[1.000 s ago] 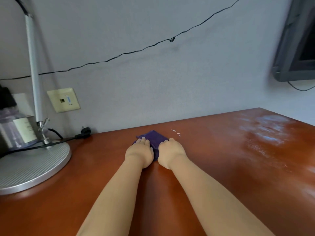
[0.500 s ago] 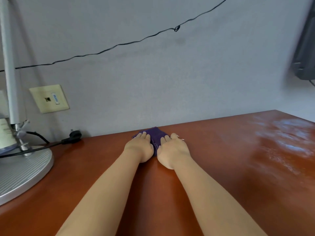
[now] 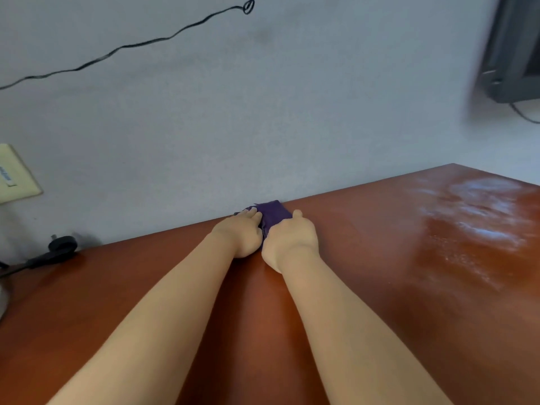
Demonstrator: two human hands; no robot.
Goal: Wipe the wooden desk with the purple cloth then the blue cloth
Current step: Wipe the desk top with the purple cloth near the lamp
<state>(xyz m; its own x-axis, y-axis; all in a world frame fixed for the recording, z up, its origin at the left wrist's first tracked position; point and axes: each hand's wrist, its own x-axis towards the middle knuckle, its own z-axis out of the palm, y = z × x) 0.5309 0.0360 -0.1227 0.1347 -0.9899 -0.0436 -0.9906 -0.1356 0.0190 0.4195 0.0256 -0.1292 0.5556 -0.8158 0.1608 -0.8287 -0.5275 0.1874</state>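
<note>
A small purple cloth (image 3: 273,213) lies on the reddish wooden desk (image 3: 365,273), right at the desk's back edge against the wall. Both hands rest on it side by side. My left hand (image 3: 241,233) presses its left part with straight fingers. My right hand (image 3: 290,239) presses its right part, thumb pointing toward the wall; its fingertips are hidden behind the knuckles. Most of the cloth is covered by the hands. No blue cloth is in view.
A grey wall rises directly behind the cloth. A black plug and cord (image 3: 60,248) lie at the desk's back left, below a wall socket plate (image 3: 14,175). A dark monitor (image 3: 514,51) hangs at the upper right. Pale smears (image 3: 473,211) mark the desk's right side.
Both hands have pushed the purple cloth away from me until it meets the wall. The view has swung right, so the lamp and its base have left the frame.
</note>
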